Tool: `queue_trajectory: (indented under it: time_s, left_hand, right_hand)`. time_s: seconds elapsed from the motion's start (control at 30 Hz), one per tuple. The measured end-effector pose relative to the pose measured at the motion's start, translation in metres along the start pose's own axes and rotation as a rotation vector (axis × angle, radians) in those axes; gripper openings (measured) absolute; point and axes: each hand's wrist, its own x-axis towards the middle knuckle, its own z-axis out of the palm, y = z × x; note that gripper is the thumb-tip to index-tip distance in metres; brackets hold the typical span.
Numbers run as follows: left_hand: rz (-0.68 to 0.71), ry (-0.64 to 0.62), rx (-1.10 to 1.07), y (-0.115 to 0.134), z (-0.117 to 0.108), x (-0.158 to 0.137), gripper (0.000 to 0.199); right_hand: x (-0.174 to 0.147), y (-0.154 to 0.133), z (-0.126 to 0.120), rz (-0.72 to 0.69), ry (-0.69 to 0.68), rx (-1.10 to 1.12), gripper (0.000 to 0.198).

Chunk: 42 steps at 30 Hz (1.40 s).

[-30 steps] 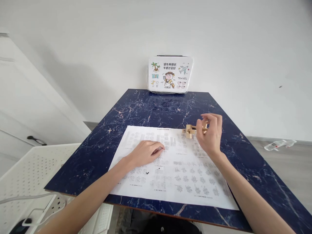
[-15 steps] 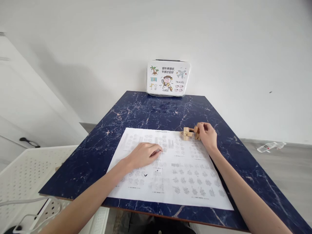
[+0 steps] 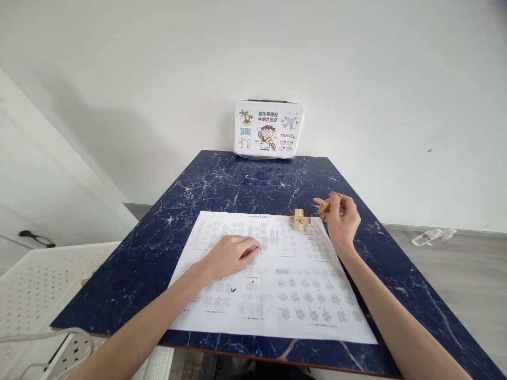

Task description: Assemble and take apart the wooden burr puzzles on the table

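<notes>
My left hand (image 3: 229, 256) rests on the printed paper sheet (image 3: 273, 285), its fingers curled in and the thumb near the fingertips. What lies under those fingers, if anything, is hidden. Beyond the sheet's far right corner, my right hand (image 3: 344, 219) is closed on a light wooden puzzle piece (image 3: 319, 201), whose end sticks out to the left. A numbered wooden block (image 3: 324, 216) shows below it, partly covered by the hand; I cannot tell whether it is held too. A cross-shaped wooden puzzle (image 3: 299, 220) stands apart on the sheet's far edge, left of my right hand.
The dark blue marbled table (image 3: 253, 182) carries the sheet. A white case with cartoon prints (image 3: 268, 129) stands at the back against the wall. To the left is a white perforated surface (image 3: 27, 285) with a cable (image 3: 51, 331). A plastic bottle (image 3: 430, 237) lies on the floor at right.
My right hand has moved slightly right, away from the cross-shaped puzzle, with a wooden piece in its fingers. My left hand stays in place on the sheet. The view has shifted a little.
</notes>
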Motion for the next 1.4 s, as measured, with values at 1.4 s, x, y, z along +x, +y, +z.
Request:
queue_trajectory:
  time_s: [1.4]
  left_hand:
    - [-0.191, 0.078, -0.159, -0.001, -0.014, -0.001, 0.026]
  right_hand:
    - [-0.089, -0.067, 0.016, -0.210, -0.895, 0.294, 0.029]
